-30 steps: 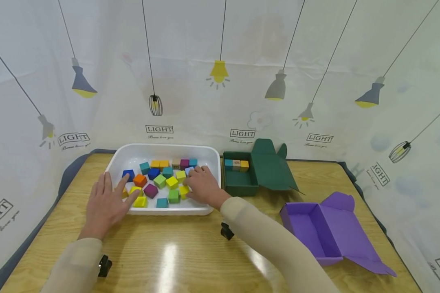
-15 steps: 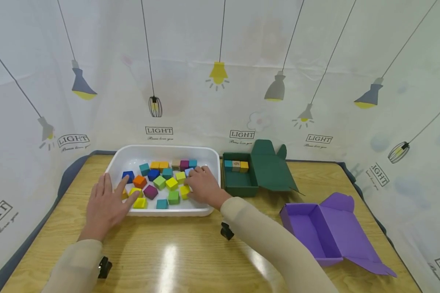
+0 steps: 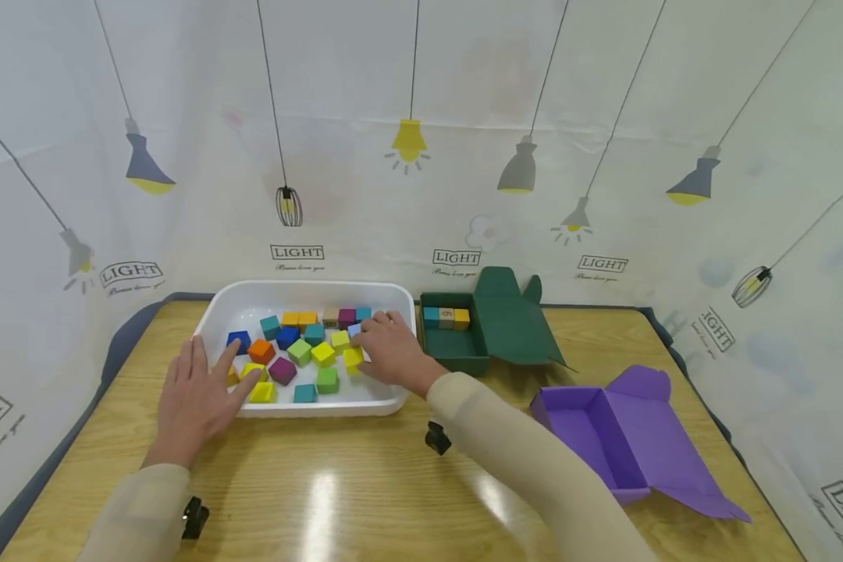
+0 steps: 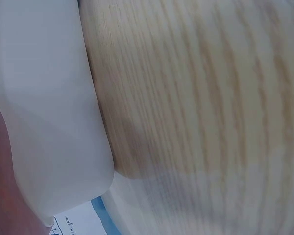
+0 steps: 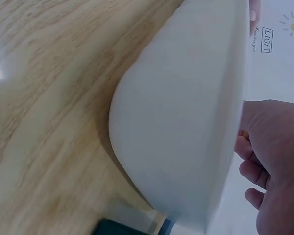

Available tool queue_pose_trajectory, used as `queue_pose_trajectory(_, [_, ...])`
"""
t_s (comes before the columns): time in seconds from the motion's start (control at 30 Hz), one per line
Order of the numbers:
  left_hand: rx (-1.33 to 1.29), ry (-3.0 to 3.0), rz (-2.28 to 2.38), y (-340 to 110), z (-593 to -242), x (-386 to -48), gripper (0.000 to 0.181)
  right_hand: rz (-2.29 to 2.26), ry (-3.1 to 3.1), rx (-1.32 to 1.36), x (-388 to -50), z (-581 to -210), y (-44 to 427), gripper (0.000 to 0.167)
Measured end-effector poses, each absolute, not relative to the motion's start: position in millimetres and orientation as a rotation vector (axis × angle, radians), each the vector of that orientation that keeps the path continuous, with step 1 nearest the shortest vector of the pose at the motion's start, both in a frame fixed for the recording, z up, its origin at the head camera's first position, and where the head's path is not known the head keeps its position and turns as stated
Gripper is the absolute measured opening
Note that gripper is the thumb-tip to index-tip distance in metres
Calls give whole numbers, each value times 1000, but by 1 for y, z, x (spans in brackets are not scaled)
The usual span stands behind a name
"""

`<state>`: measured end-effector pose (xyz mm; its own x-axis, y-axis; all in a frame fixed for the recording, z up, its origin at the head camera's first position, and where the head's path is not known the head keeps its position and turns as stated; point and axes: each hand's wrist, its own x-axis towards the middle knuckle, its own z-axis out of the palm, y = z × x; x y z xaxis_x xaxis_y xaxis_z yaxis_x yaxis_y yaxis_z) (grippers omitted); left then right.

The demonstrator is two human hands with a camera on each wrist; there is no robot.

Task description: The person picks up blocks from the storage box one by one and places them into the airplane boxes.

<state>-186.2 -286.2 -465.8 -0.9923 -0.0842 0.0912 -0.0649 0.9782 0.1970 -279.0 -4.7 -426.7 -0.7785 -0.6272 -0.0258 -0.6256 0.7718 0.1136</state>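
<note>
A white tray (image 3: 274,298) holds several coloured cubes in loose disorder. My left hand (image 3: 195,398) lies spread over the tray's left front corner, fingers straight, its thumb near the yellow cubes (image 3: 262,393). At the right end, my right hand (image 3: 396,355) pinches a yellow cube (image 3: 352,361) between thumb and fingers. Beside those fingers sits a partly hidden light blue cube (image 3: 354,330). In the right wrist view the tray wall (image 5: 181,107) covers the fingertips and cube; other fingers (image 5: 254,172) are curled. The left wrist view mostly shows tray wall (image 4: 49,98) and table.
Right of the tray stands an open green box (image 3: 457,364) with a row of three cubes (image 3: 446,318) at its back. An open purple box (image 3: 590,437) with its lid folded out lies nearer on the right. A printed curtain (image 3: 365,195) encloses the wooden table (image 3: 267,468).
The yellow cube at my right fingers has shifted slightly back and right relative to the green cube near it. My left hand keeps its place on the tray. The head view has turned slightly.
</note>
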Motion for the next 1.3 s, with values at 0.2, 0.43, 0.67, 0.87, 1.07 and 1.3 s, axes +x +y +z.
queue_pose_trajectory(0.2, [114,-3036,-302,-286,-465,-186,82,-174,-2926,989,-283,-415,8,39])
queue_pose_trajectory(0.43, [108,-3037,-306,-285,-464,-185,81,-86,-2916,893,-291,-402,31,38])
queue_pose_trajectory(0.67, [118,-3049,-305,-285,-463,-184,83,66,-2886,828,-299,-394,56,35])
queue_pose_trajectory(0.87, [112,-3048,-303,-286,-464,-185,84,147,-2855,763,-307,-389,79,35])
queue_pose_trajectory(1.07, [120,-3051,-312,-287,-463,-183,83,178,-2883,700,-318,-391,99,36])
queue_pose_trajectory(1.3, [114,-3052,-321,-285,-463,-184,82,115,-2948,615,-328,-402,116,36])
